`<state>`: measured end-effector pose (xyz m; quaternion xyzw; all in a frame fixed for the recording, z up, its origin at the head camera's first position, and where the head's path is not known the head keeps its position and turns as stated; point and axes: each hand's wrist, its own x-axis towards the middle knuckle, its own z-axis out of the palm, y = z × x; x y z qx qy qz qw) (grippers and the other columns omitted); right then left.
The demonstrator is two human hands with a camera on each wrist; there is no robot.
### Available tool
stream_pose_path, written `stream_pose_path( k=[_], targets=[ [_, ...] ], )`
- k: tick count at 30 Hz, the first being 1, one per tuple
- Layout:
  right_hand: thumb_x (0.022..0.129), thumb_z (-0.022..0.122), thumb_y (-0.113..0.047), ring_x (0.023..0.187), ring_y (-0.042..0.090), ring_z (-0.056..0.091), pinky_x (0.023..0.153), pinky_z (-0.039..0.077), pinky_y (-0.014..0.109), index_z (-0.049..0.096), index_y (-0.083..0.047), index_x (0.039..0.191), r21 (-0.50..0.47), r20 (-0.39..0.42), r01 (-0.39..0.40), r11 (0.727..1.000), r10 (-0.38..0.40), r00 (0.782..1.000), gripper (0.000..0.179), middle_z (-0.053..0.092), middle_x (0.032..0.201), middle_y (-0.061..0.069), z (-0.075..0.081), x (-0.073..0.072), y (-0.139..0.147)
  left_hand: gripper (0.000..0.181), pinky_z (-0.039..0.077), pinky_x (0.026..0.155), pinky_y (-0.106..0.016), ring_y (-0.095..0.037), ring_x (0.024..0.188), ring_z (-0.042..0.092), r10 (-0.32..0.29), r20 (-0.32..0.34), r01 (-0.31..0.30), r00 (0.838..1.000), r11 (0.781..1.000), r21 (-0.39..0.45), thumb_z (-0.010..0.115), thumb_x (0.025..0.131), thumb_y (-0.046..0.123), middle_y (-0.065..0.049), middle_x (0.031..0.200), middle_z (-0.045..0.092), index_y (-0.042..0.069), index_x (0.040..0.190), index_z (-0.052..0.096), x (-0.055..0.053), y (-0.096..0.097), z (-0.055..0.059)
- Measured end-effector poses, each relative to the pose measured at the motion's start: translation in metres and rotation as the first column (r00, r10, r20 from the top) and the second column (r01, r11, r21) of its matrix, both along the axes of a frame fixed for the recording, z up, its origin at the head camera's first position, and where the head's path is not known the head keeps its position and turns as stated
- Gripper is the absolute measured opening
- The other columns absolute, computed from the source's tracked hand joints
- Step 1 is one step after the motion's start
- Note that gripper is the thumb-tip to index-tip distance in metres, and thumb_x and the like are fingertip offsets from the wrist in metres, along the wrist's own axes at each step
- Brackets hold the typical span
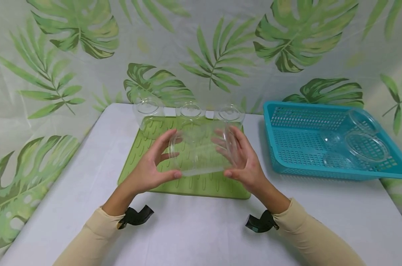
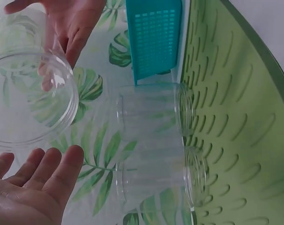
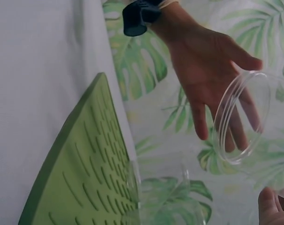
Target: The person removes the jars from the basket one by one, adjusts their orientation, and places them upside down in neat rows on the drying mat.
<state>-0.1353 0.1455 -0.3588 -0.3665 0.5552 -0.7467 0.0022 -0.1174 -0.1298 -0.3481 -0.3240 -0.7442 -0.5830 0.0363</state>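
Note:
A large clear jar point(image 1: 204, 157) lies sideways in the air above the green ridged mat point(image 1: 137, 162). My right hand point(image 1: 245, 159) holds its right end, the thumb in front and the fingers visible through the clear wall. At the left end, by the ringed rim, is my left hand point(image 1: 152, 162), its fingers spread and fairly straight; the left wrist view shows its fingertips point(image 2: 75, 154) close to the rim. Whether they press on it is unclear. Three more clear jars stand along the mat's back edge, mouths down: left jar point(image 1: 148, 116), middle jar point(image 1: 190, 116), right jar point(image 1: 229, 120).
To the right sits a turquoise basket point(image 1: 271, 147) with several clear containers point(image 1: 367, 146) at its right end. A white cloth point(image 1: 194, 229) covers the table, and a leaf-print curtain point(image 1: 217, 55) hangs behind. Each wrist carries a black camera mount point(image 1: 137, 216).

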Motion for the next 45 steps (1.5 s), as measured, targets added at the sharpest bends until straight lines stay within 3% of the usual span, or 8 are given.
stream_pose_path(
  k=[5, 10, 16, 20, 24, 28, 40, 45],
  targets=[
    [0.08, 0.083, -0.038, 0.143, 0.03, 0.044, 0.116, 0.042, 0.034, 0.013, -0.004, 0.157, 0.039, -0.027, -0.001, 0.999, 0.002, 1.0, 0.109, 0.028, 0.157, 0.029, -0.002, 0.001, 0.006, 0.091, 0.048, 0.111, -0.033, -0.025, 0.147, 0.037, 0.029, 0.003, -0.028, 1.0, 0.995, -0.1, 0.079, 0.083, 0.007, -0.012, 0.159, 0.034, 0.01, 0.156, 0.026, 0.006, -0.009, -0.001],
    [0.079, 0.084, -0.035, 0.141, 0.019, 0.047, 0.113, 0.045, 0.029, 0.017, -0.006, 0.157, 0.081, -0.042, 0.036, 0.996, -0.033, 0.999, 0.106, 0.038, 0.156, 0.01, -0.004, 0.001, 0.014, 0.082, 0.046, 0.111, -0.05, -0.029, 0.145, 0.039, 0.078, -0.078, -0.097, 0.994, 0.954, -0.284, 0.078, 0.084, 0.007, -0.01, 0.157, 0.038, 0.011, 0.153, 0.035, 0.012, -0.024, -0.01],
    [0.078, 0.086, -0.026, 0.142, 0.01, 0.041, 0.111, 0.045, 0.022, 0.02, -0.007, 0.156, 0.176, 0.01, 0.123, 0.977, -0.126, 0.992, 0.104, 0.036, 0.155, 0.001, -0.003, 0.002, 0.033, 0.077, 0.044, 0.108, -0.057, -0.034, 0.143, 0.041, 0.15, -0.194, -0.235, 0.97, 0.787, -0.57, 0.08, 0.083, 0.025, -0.009, 0.156, 0.041, 0.012, 0.149, 0.042, 0.019, -0.057, -0.025],
    [0.078, 0.085, -0.014, 0.14, 0.009, 0.041, 0.108, 0.046, 0.018, 0.019, -0.004, 0.156, 0.235, 0.012, 0.159, 0.959, -0.166, 0.986, 0.102, 0.038, 0.154, -0.003, -0.001, 0.002, 0.045, 0.071, 0.047, 0.105, -0.055, -0.035, 0.138, 0.046, 0.154, -0.295, -0.317, 0.943, 0.681, -0.66, 0.081, 0.082, 0.028, -0.012, 0.151, 0.046, 0.009, 0.144, 0.049, 0.021, -0.082, -0.035],
    [0.076, 0.083, 0.0, 0.138, 0.011, 0.044, 0.109, 0.046, 0.02, 0.015, 0.001, 0.156, 0.255, -0.044, 0.149, 0.955, -0.143, 0.989, 0.105, 0.04, 0.153, -0.001, 0.003, 0.001, 0.054, 0.065, 0.049, 0.101, -0.053, -0.036, 0.13, 0.053, 0.126, -0.421, -0.404, 0.898, 0.612, -0.68, 0.083, 0.079, 0.026, -0.015, 0.141, 0.055, 0.003, 0.134, 0.058, 0.019, -0.107, -0.042],
    [0.071, 0.083, 0.007, 0.137, 0.013, 0.045, 0.107, 0.048, 0.02, 0.017, -0.002, 0.157, 0.31, -0.128, 0.197, 0.93, -0.164, 0.978, 0.109, 0.041, 0.153, 0.001, 0.009, 0.001, 0.061, 0.061, 0.049, 0.099, -0.052, -0.038, 0.124, 0.056, 0.113, -0.48, -0.451, 0.87, 0.576, -0.682, 0.084, 0.077, 0.023, -0.019, 0.134, 0.059, 0.0, 0.128, 0.061, 0.015, -0.123, -0.047],
    [0.071, 0.082, 0.009, 0.14, 0.003, 0.039, 0.107, 0.04, 0.01, 0.016, -0.017, 0.159, 0.548, -0.185, 0.276, 0.789, -0.208, 0.96, 0.113, 0.034, 0.159, 0.016, 0.027, 0.006, 0.068, 0.049, 0.054, 0.094, -0.051, -0.037, 0.129, 0.054, 0.111, -0.314, -0.322, 0.943, 0.538, -0.779, 0.078, 0.084, 0.015, -0.018, 0.14, 0.055, 0.002, 0.129, 0.062, 0.015, -0.127, -0.059],
    [0.071, 0.085, 0.003, 0.144, 0.015, 0.039, 0.107, 0.04, 0.011, 0.016, -0.022, 0.159, 0.617, -0.208, 0.298, 0.729, -0.215, 0.954, 0.114, 0.035, 0.159, 0.011, 0.035, 0.005, 0.061, 0.041, 0.053, 0.098, -0.051, -0.038, 0.127, 0.057, 0.079, -0.257, -0.259, 0.963, 0.538, -0.802, 0.075, 0.086, 0.01, -0.019, 0.138, 0.058, -0.002, 0.124, 0.066, 0.015, -0.126, -0.063]
  ],
)
